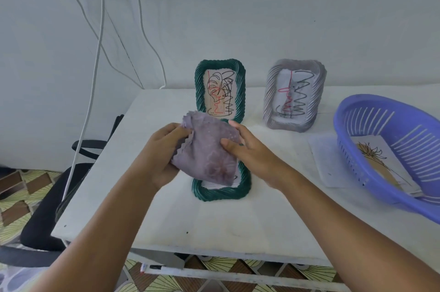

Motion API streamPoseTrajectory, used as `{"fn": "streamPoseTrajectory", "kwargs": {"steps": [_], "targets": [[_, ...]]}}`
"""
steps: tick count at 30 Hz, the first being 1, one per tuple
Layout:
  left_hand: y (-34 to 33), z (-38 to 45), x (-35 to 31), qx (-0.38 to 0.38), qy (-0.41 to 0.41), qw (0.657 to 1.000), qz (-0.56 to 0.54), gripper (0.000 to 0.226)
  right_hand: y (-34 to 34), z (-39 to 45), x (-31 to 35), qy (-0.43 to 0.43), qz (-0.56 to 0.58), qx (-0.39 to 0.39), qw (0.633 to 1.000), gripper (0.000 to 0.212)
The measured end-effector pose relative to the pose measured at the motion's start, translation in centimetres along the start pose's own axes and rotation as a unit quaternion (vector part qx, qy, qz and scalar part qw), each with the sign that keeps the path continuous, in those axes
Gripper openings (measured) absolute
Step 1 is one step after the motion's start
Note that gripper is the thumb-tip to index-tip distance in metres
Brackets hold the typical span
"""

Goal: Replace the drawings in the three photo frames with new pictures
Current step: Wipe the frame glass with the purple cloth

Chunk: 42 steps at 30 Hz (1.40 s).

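Both my hands hold a purple cloth (206, 151) with zigzag edges over a green photo frame (221, 189) that lies flat on the white table (166, 215). My left hand (164, 148) grips the cloth's left side, my right hand (247, 148) pinches its right side. The cloth hides most of the flat frame. Behind it a second green frame (220, 89) stands upright with a scribbled drawing inside. A grey frame (295, 94) stands to the right, also holding a scribble drawing.
A blue plastic basket (390, 144) sits at the right and holds a picture of a plant (376, 156). A white sheet (328, 160) lies beside the basket. A black chair (59, 187) stands left of the table. White cables (95, 72) hang down the wall.
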<state>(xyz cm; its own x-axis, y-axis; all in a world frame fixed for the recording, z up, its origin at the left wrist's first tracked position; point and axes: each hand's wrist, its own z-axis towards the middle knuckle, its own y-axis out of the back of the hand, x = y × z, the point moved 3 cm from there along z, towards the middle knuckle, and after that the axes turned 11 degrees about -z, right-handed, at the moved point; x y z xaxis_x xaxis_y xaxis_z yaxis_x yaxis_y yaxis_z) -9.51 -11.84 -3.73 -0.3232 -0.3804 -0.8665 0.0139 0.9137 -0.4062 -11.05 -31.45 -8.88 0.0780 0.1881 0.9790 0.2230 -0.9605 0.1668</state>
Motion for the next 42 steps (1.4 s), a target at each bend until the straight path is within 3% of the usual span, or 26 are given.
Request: {"fn": "streamPoseTrajectory", "kwargs": {"steps": [4,8,13,18,23,26,31,36,42], "targets": [[0.0,0.8,1.8,-0.014,0.03,0.999,-0.009,0.017,1.4,-0.1,-0.8,-0.036,0.061,-0.042,0.997,0.048],[0.5,1.0,3.4,-0.011,0.047,0.984,0.174,0.042,3.3,-0.3,-2.2,-0.051,-0.042,-0.095,0.993,0.053],[0.5,2.0,4.6,-0.004,-0.029,0.942,0.335,0.063,5.0,-0.3,-2.7,-0.057,-0.168,-0.105,0.978,0.06],[0.0,3.5,4.6,0.009,-0.104,0.874,0.475,0.069,4.8,1.2,-2.4,-0.015,-0.355,-0.128,0.926,0.063],[1.5,4.1,4.3,-0.006,-0.153,0.816,0.558,0.066,3.5,1.5,-2.1,0.08,-0.505,-0.179,0.841,0.057],[3.6,4.7,4.1,0.001,-0.172,0.798,0.577,0.062,2.4,1.7,-1.5,0.143,-0.511,-0.143,0.836,0.046],[6.3,5.5,4.7,0.089,-0.133,0.737,0.656,0.064,0.8,3.0,-2.1,0.152,-0.526,-0.06,0.835,0.04],[7.8,5.1,5.9,0.119,-0.136,0.706,0.685,0.067,0.3,3.2,-3.1,0.151,-0.544,-0.056,0.823,0.041],[8.0,5.3,5.7,0.131,-0.098,0.718,0.677,0.093,0.4,3.2,-3.4,0.143,-0.541,-0.07,0.826,0.038]]}}
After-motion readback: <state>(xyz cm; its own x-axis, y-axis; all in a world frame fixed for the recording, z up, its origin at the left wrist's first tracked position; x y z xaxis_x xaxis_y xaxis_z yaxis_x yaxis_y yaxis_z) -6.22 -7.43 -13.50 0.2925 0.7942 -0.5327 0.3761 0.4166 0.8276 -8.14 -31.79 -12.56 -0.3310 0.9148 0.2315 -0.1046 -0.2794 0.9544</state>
